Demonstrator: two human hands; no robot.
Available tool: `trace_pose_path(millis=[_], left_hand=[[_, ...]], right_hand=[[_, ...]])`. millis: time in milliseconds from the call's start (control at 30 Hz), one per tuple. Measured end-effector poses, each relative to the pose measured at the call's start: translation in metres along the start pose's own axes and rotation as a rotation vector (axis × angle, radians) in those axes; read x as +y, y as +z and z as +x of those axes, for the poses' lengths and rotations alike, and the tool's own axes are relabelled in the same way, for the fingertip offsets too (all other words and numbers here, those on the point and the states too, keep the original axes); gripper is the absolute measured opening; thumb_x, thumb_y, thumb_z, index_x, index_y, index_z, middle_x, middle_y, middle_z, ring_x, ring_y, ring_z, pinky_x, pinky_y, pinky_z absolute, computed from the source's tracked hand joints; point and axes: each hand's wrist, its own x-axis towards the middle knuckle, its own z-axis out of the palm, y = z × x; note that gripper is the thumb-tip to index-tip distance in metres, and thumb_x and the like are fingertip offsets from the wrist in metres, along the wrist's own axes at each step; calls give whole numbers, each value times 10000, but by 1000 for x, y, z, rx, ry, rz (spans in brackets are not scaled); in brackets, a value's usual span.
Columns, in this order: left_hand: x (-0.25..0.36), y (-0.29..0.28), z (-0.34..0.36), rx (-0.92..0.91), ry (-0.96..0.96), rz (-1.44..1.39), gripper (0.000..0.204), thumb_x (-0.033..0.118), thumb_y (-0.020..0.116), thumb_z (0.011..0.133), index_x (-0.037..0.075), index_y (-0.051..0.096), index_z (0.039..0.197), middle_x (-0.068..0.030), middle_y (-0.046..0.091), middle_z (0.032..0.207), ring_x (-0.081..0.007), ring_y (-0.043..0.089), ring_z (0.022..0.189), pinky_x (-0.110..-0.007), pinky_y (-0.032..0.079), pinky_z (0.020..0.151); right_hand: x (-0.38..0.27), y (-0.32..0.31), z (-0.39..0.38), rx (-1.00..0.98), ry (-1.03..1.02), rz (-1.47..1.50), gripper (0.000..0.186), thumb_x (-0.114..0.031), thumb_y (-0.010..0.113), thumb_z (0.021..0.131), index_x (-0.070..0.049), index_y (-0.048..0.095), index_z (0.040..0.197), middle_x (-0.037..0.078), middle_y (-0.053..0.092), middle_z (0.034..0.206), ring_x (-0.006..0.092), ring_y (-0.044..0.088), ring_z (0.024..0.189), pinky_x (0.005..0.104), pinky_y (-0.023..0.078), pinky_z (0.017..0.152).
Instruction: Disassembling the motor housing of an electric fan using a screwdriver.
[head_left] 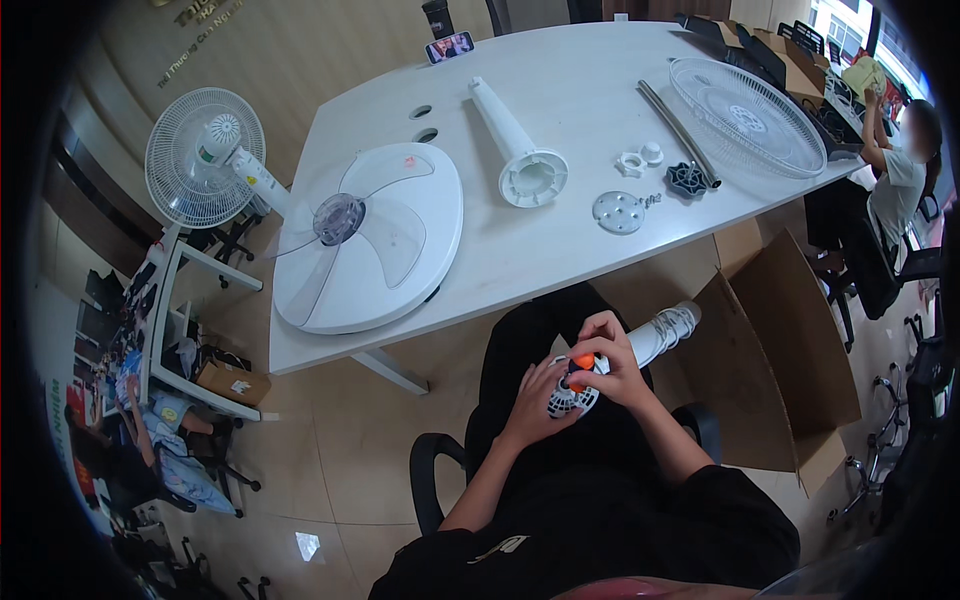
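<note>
Over my lap lies a white fan motor unit (658, 338), its slotted round housing (562, 404) toward me and its other end pointing up to the right. My left hand (538, 398) is curled around the slotted housing and steadies it. My right hand (618, 368) is closed, fingers and thumb around a small orange-and-black tool handle (584, 361) above the housing. Whether a screwdriver tip sits below that handle is hidden by my fingers. Both sets of fingertips nearly meet there.
On the white table (480, 270) are a round fan base with clear blades (370, 235), a white stand column (515, 150), a metal pole (680, 135), a fan grille (745, 115) and a dark knob (686, 180). An open cardboard box (775, 360) stands at my right.
</note>
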Motion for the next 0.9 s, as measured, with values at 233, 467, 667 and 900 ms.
trace_pose_path(millis=[233, 467, 667, 900], left_hand=[[-6, 5, 10, 13, -28, -90, 671, 356, 791, 847, 40, 513, 1370, -193, 527, 1412, -400, 428, 1411, -503, 359, 1155], [6, -1, 14, -32, 2, -93, 839, 439, 858, 760, 37, 485, 1395, -178, 462, 1483, -399, 390, 1436, -510, 343, 1169], [0, 7, 12, -2, -28, -72, 934, 403, 899, 697, 53, 441, 1432, -172, 484, 1453, -405, 422, 1393, -493, 353, 1156], [0, 7, 12, -11, -20, -56, 976, 475, 880, 714, 23, 431, 1453, -180, 458, 1497, -405, 380, 1443, -510, 335, 1176]], right_hand=[[5, 6, 0, 9, 201, 398, 222, -61, 702, 908, -28, 665, 1124, 158, 640, 1183, 258, 641, 1110, 365, 490, 981], [8, -3, 0, -102, -36, -90, 263, -92, 756, 881, -51, 646, 1116, 123, 584, 1109, 251, 613, 1058, 367, 494, 939], [0, 9, 3, -48, 277, 465, 312, -94, 783, 846, -63, 642, 1123, 118, 591, 1106, 260, 615, 1054, 353, 482, 944], [8, -6, 0, -89, -16, -146, 200, -87, 673, 928, -54, 641, 1122, 154, 610, 1203, 265, 615, 1129, 360, 473, 978]])
